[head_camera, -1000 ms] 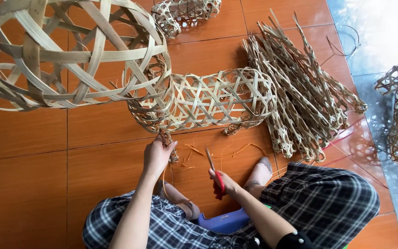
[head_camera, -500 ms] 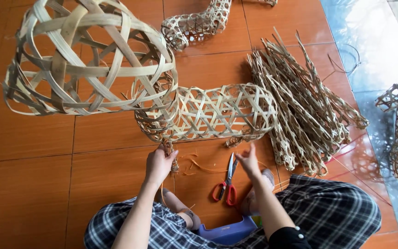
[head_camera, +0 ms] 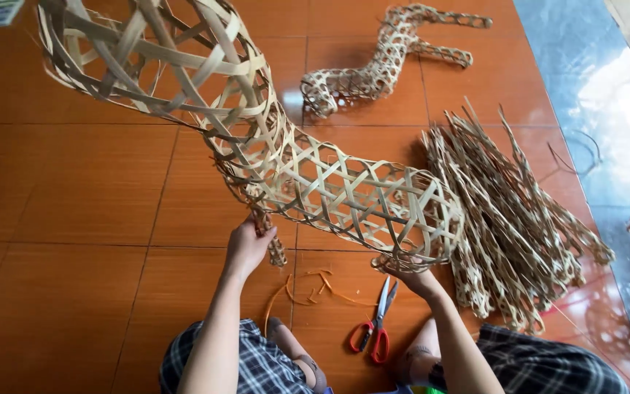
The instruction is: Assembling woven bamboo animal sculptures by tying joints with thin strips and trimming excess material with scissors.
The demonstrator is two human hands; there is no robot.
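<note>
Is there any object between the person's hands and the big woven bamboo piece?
Nothing visible. The left hand already grips the large open-weave bamboo frame at its lower edge, and the right hand touches its round end. The red-handled scissors lie aside on the floor.

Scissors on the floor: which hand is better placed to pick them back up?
Right, probably. The red-handled scissors lie on the tile just below the right hand, which touches the woven bamboo frame at its open end. The left hand grips a strip on the frame's underside, farther away.
</note>
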